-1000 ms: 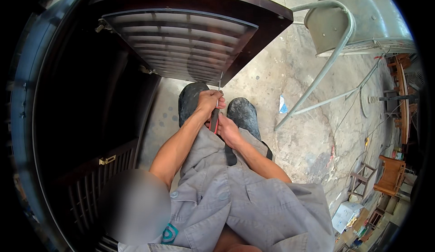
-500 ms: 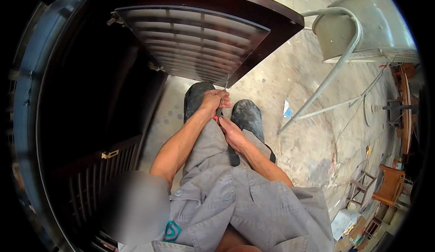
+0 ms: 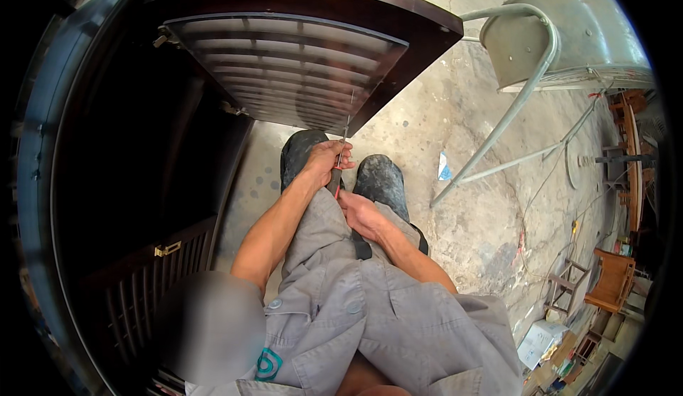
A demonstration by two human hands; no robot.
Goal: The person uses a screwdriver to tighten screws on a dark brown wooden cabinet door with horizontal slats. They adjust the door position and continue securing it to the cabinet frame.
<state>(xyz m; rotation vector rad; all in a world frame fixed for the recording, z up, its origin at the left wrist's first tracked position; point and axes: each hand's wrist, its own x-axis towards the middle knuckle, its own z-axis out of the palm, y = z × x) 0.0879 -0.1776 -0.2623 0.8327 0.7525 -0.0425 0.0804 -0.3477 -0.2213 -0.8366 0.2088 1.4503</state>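
Note:
A screwdriver (image 3: 336, 177) with a red and dark handle points its thin metal shaft up at the bottom corner of a dark wooden cabinet door (image 3: 427, 27). My left hand (image 3: 325, 160) is closed around it where shaft and handle meet. The fingers of my right hand (image 3: 361, 213) close on the butt of the handle, close above my lap. A clear pane (image 3: 299, 54) covers the slatted middle of the swung-out door. The tip lies over the pane's lower corner; whether it touches a screw is too small to tell.
The dark cabinet (image 3: 135, 161) stands open at my left, with a brass latch (image 3: 168, 249) on its lower slatted part. A metal chair (image 3: 569, 37) stands at the upper right, its legs angling toward me. Stools (image 3: 567, 287) and a white box (image 3: 538, 344) sit at the lower right.
My right hand has slid a little down the screwdriver, so more of its handle shows between my hands. The whole view has shifted slightly; the door stays swung out.

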